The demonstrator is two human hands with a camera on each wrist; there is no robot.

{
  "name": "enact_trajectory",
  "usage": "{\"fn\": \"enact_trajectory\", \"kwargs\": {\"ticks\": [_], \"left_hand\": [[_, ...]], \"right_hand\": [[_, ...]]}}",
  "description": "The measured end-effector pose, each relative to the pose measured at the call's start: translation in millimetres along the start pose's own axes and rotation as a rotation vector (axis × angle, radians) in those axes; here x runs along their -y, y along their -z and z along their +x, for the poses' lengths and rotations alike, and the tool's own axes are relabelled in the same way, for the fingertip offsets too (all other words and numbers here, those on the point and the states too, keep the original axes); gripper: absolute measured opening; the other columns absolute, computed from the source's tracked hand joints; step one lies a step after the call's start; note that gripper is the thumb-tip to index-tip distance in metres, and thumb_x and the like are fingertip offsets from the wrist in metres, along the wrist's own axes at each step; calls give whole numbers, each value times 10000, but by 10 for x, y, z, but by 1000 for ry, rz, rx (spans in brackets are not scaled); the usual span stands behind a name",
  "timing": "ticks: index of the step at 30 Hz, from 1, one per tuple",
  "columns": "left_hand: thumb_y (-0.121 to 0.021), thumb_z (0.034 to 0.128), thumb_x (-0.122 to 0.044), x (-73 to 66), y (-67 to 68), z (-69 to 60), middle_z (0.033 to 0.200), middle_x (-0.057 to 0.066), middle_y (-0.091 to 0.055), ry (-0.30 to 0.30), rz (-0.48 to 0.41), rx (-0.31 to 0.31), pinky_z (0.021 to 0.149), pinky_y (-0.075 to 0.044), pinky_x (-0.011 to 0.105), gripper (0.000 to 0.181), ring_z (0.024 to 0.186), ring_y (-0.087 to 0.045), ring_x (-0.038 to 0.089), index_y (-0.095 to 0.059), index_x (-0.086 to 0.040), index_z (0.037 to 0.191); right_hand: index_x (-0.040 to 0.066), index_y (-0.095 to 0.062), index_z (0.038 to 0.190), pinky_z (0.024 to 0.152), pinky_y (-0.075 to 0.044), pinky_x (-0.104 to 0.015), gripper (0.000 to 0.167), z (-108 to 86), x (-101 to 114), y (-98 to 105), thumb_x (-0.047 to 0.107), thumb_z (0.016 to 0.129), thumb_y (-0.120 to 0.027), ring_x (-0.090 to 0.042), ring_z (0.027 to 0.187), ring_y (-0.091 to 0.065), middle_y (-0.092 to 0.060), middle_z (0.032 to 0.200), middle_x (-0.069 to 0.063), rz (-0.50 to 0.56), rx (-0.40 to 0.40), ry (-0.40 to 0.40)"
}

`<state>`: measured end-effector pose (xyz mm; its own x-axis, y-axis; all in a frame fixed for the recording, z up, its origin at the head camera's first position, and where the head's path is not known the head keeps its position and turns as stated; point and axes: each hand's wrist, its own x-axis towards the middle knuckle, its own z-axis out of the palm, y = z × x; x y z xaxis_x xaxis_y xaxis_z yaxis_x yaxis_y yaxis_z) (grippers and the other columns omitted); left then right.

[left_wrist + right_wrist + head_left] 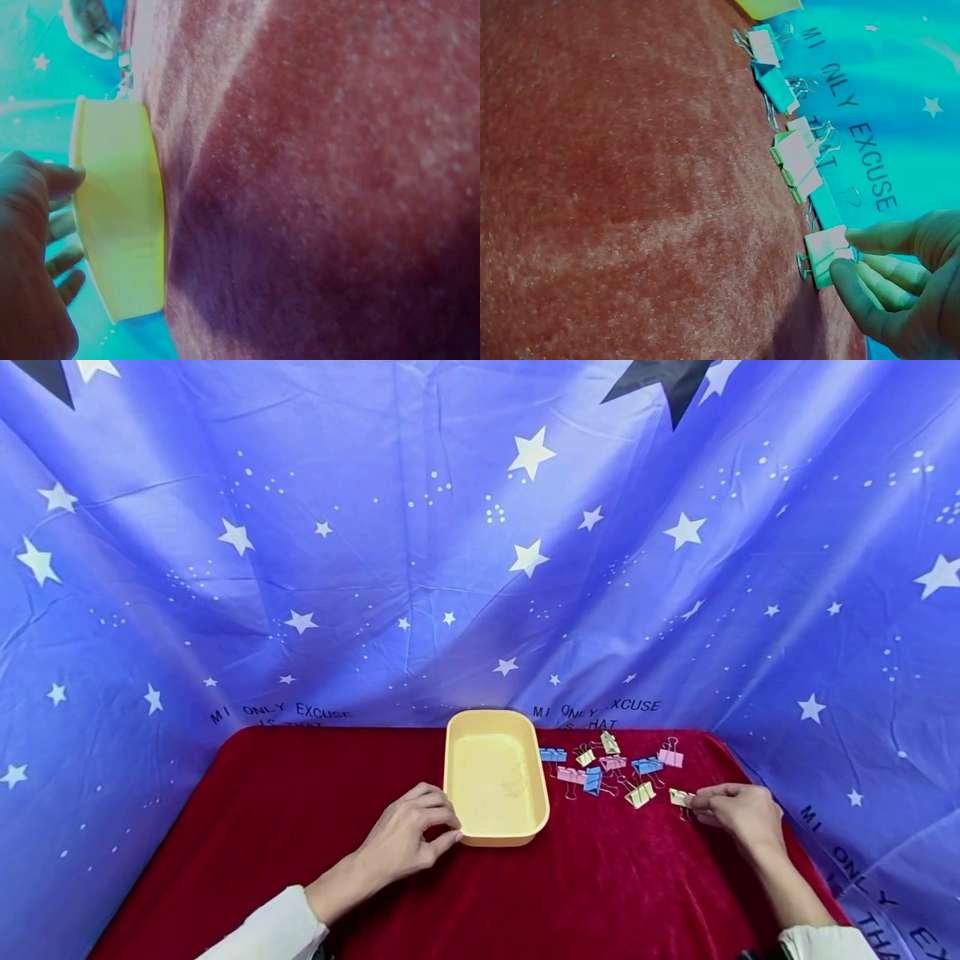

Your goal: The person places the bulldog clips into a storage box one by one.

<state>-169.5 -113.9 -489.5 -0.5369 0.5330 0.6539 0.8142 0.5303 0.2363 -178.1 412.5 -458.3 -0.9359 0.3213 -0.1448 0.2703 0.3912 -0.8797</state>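
Observation:
A pale yellow rectangular tray (459, 777) stands on the red cloth. My left hand (414, 828) holds it by the near left corner, thumb at the rim and fingers along the left side. In the left wrist view the tray's outer wall (120, 210) shows beside the thumb. On the right, my right hand (738, 814) pinches a yellow binder clip (679, 797) between thumb and fingers. That clip (826, 251) appears pale in the right wrist view, close to the cloth, with a wire handle sticking out on the far side from the fingers.
Several loose binder clips lie right of the tray, among them a blue clip (552, 755), a pink clip (671, 754) and a yellow clip (640, 795). Red cloth (315, 793) covers the table. A blue star-patterned curtain (375, 568) hangs behind and at both sides.

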Motion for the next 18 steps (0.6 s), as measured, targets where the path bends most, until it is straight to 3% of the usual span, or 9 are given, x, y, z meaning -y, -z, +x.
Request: {"fn": "enact_trajectory", "kwargs": {"ticks": [4, 9, 14, 18], "left_hand": [[-977, 827, -109, 44, -15, -1, 911, -102, -758, -68, -32, -18, 940, -607, 254, 164, 1023, -703, 124, -844, -193, 873], [-965, 820, -56, 120, 4, 22, 924, -102, -761, -187, -44, -19, 921, -600, 211, 192, 999, -690, 107, -868, -193, 913], [-945, 806, -16, 210, 27, 52, 930, -89, -746, -301, -48, 5, 873, -598, 205, 238, 960, -684, 96, -871, -199, 939], [-937, 804, -19, 271, 34, 75, 935, -90, -734, -355, -38, 31, 867, -591, 222, 257, 946, -682, 98, -871, -215, 956]], "right_hand": [[-54, -847, 1025, 757, -685, -263, 108, 16, -23, 42, -77, 949, -774, -29, 722, -820, -816, 773, 118, 154, 18, -72], [251, -831, 797, 777, -681, -250, 453, 25, -68, 85, -152, 962, -707, -49, 749, -834, -835, 762, 75, 377, 96, -115], [230, -834, 806, 789, -686, -255, 571, 33, -111, 121, -223, 988, -539, -45, 789, -837, -847, 788, 39, 487, 165, -91], [194, -828, 804, 796, -696, -285, 516, 76, -105, 156, -225, 980, -582, -65, 783, -838, -843, 772, 21, 513, 179, -150]]}}
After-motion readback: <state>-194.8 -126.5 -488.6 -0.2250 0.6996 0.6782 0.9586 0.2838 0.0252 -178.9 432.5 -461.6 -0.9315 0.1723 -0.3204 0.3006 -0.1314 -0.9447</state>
